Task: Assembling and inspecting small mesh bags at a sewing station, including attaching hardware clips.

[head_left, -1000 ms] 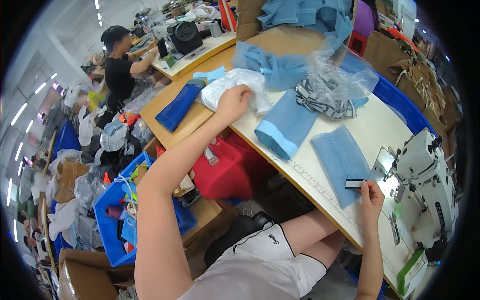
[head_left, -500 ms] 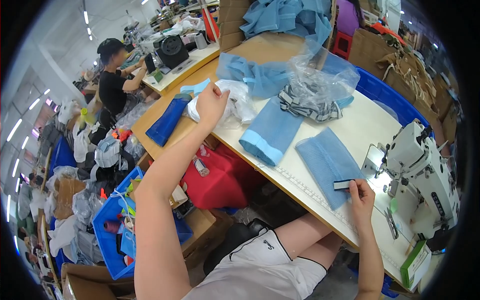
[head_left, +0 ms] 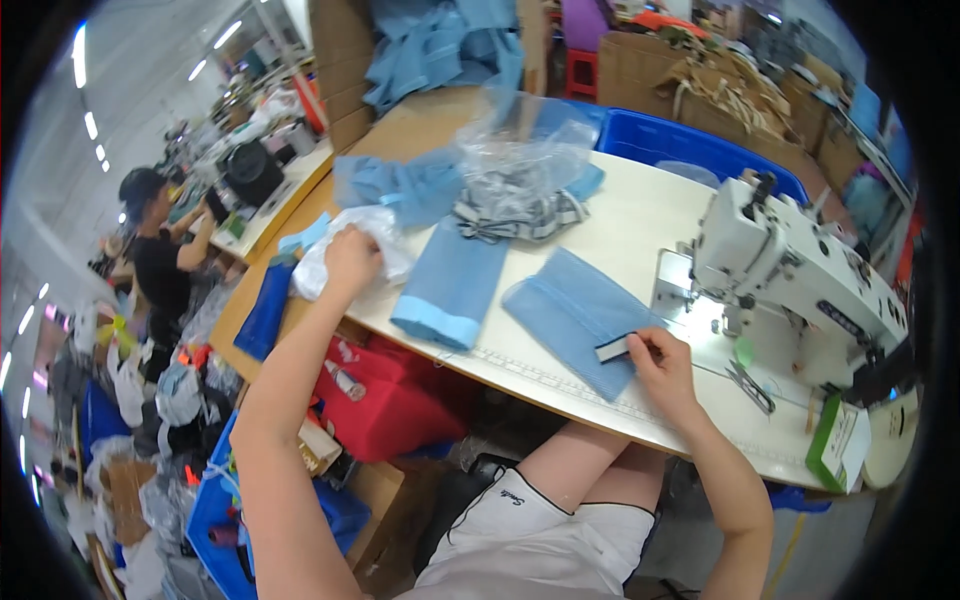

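Note:
My right hand [head_left: 662, 368] pinches a short black-and-white strip [head_left: 612, 349] between thumb and fingers, over the near end of a flat light-blue mesh piece [head_left: 570, 310]. My left hand [head_left: 352, 260] rests at a crumpled white plastic bag [head_left: 318, 265]; its fingers curl down and their tips are hidden, so what they hold cannot be made out. Between the hands lies a stack of blue mesh pieces [head_left: 455, 275] with a brighter blue band at the near end. On its far end sits a bundle of grey-and-white striped strips [head_left: 520, 212] under clear plastic.
A white sewing machine [head_left: 800, 270] stands at the right, with thread snips [head_left: 750, 386] and a green-and-white box [head_left: 838, 445] nearby. A dark-blue roll [head_left: 265, 310] lies at the table's left. Behind are a cardboard box [head_left: 340, 80] and blue bin [head_left: 700, 145]. A co-worker [head_left: 165, 250] sits far left.
My left hand has lowered from above the white bag onto it. The view has swung right, shifting the table leftward. My right hand still pinches the strip over the mesh.

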